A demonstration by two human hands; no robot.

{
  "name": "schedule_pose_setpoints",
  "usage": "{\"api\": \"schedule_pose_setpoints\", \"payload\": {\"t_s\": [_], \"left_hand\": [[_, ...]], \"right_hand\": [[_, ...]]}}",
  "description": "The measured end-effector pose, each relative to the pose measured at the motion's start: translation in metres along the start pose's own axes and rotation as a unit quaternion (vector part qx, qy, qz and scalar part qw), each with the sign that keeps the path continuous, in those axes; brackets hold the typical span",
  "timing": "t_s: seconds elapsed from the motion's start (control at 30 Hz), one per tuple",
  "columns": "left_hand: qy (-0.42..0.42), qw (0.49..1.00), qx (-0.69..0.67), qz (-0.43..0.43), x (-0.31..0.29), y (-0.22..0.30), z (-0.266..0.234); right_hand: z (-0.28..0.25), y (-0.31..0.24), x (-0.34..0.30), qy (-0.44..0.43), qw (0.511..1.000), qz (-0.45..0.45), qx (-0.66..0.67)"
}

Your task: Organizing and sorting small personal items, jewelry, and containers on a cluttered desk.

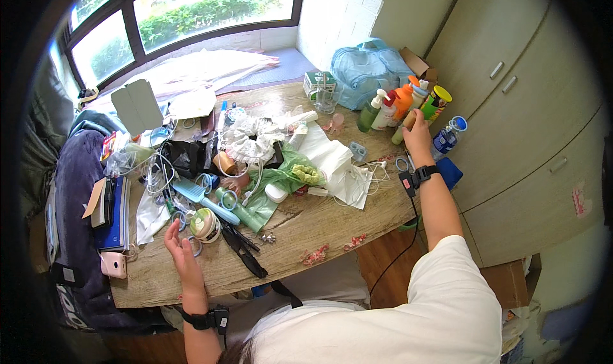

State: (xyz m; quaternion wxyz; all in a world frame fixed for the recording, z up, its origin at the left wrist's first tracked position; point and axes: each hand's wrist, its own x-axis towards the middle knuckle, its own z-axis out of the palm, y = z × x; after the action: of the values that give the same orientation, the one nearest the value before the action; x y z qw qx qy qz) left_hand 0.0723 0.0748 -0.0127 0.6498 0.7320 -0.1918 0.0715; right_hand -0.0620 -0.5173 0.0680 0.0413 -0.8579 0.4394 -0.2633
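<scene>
At the right end of the wooden table (332,236), my right hand (418,134) is closed around a small slim bottle (399,135) with a greenish body and a tan top. Behind it stand an orange pump bottle (403,101), a white bottle with a dark red pump (384,116), a green pump bottle (369,116) and a green canister with a yellow lid (437,104). At the near left my left hand (183,257) is raised with fingers apart, holding nothing. Closest to it is a round jar (205,225) with a green and white lid.
A pile of cables, a white scrunchie (252,141), a green plastic bag (287,166) and a blue hairbrush (203,198) covers the table's middle. A blue bag (367,74) stands at the back. A water bottle (448,138) stands right of my hand, before the wardrobe (511,121).
</scene>
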Motion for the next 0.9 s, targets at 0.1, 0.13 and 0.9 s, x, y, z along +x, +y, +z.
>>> {"api": "schedule_pose_setpoints", "payload": {"t_s": [0.1,0.13,0.9], "left_hand": [[0.001,1.000,-0.016,-0.010,0.001,0.000,0.002],[0.000,1.000,-0.018,-0.008,0.001,-0.003,0.004],[0.004,0.999,0.039,0.000,-0.003,0.008,0.000]], "right_hand": [[0.002,0.006,0.001,0.014,1.000,-0.009,0.012],[0.003,0.009,0.002,0.024,0.999,-0.019,0.017],[-0.023,-0.238,-0.140,-0.301,0.848,-0.314,0.303]]}}
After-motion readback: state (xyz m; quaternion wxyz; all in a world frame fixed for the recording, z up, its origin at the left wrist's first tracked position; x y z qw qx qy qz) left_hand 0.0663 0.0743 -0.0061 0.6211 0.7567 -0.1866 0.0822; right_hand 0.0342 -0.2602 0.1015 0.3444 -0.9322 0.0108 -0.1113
